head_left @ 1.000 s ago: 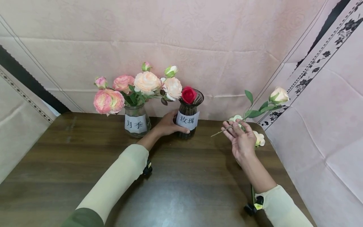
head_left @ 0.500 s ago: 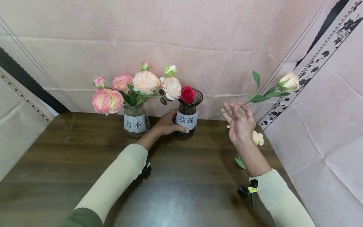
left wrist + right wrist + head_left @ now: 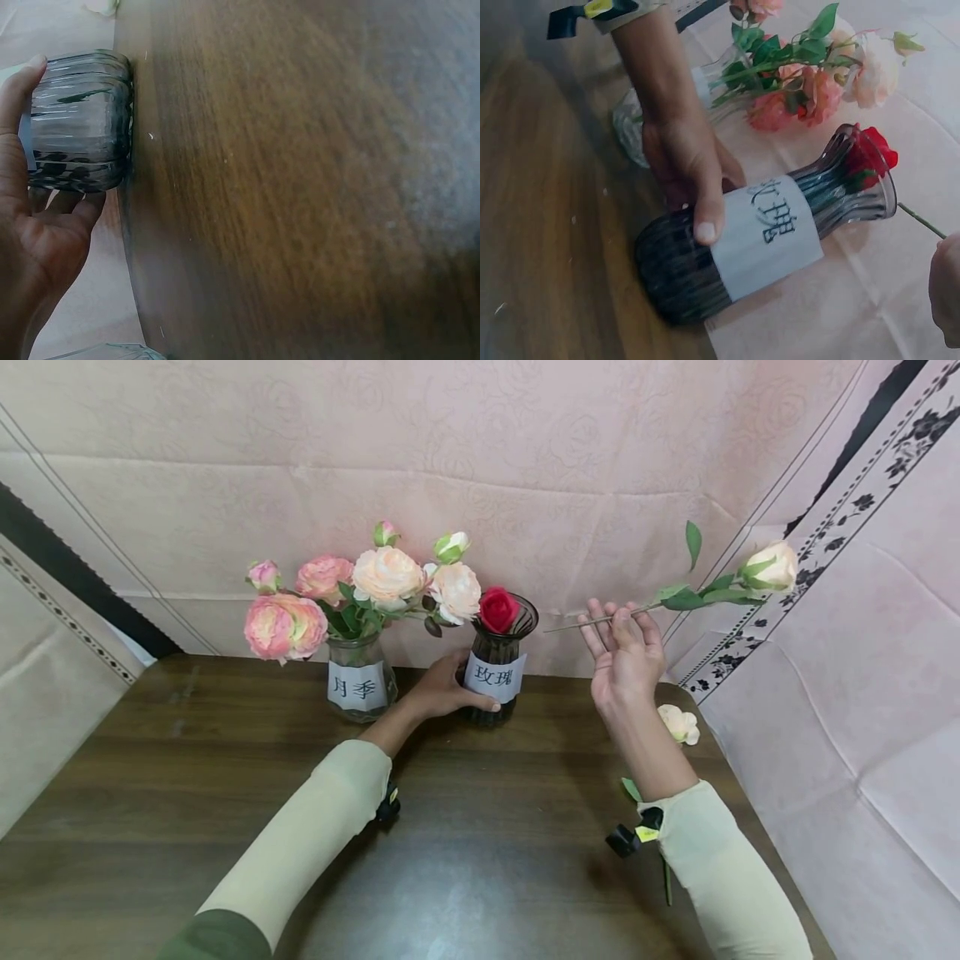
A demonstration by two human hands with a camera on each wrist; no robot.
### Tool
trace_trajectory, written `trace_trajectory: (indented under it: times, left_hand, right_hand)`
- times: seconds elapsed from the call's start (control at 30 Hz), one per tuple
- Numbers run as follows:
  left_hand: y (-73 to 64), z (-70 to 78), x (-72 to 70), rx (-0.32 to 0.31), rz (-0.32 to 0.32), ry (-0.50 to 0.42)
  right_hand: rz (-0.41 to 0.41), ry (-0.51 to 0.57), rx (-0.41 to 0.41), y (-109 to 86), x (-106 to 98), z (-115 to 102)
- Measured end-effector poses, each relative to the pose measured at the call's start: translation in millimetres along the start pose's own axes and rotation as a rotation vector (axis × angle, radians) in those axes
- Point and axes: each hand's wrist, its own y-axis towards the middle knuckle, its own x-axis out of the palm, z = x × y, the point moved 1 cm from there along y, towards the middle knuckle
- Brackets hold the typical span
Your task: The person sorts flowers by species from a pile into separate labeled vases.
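Observation:
In the head view my left hand grips the lower part of a dark ribbed glass vase standing upright with a white paper label. One red rose shows at its mouth. My right hand, palm turned up, pinches the thin stem of a cream rose to the right of the vase. The bloom points right, while the bare stem end points left, close to the vase rim. From the right wrist, that stem overlaps the rim's edge, and my left thumb lies along the vase's side.
Left of the dark vase stands a clear glass vase holding several pink and cream flowers. Another cream flower lies at the table's right edge, partly behind my right arm. A patterned cloth hangs behind the wooden table.
My right hand has risen and shifted slightly left. The cream rose has gone up and tipped nearer level, its stem end closer to the dark vase's mouth. The left hand stays on the vase.

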Motion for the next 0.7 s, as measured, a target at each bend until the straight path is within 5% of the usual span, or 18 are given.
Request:
trace_trajectory:
  times: [0.37, 0.7]
  left_hand:
    - [1.6, -0.3, 1.7, 0.018, -0.001, -0.016]
    - [-0.2, 0.1, 1.7, 0.001, 0.003, -0.027]
  right_hand:
    - [-0.04, -0.025, 0.001, -2.3, 24.1, 12.1]
    - [-0.114, -0.188, 0.017, -6.8, 31.1, 27.8]
